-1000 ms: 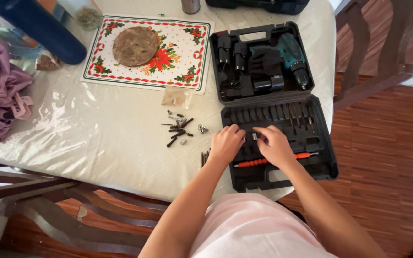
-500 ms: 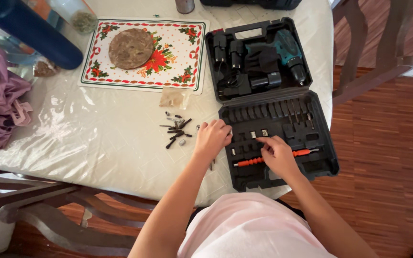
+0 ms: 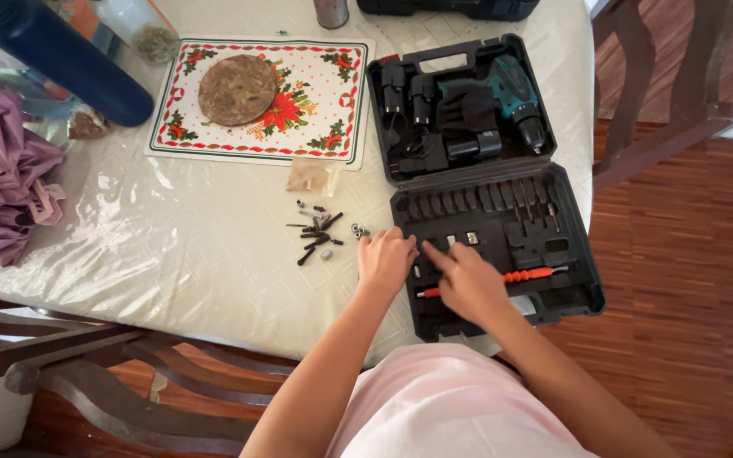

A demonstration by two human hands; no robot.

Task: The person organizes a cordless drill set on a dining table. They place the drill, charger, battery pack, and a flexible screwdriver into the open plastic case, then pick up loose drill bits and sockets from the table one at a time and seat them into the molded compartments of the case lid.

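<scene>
Your right-hand fingers (image 3: 436,254) are stretched out, pressing into the slots of the black tool case (image 3: 570,293); whether they pinch a bit, you can't tell. Your left hand (image 3: 385,259) is curled loosely at the case's left edge, grip unclear. The case's near corner hangs past the table edge (image 3: 239,326), and an orange-handled tool (image 3: 515,276) lies inside. Left of your hands, loose bits (image 3: 316,231) are scattered on open tablecloth. Farther back, the lid half holds a teal drill (image 3: 515,93). Beside it lies a flowered placemat (image 3: 316,102).
</scene>
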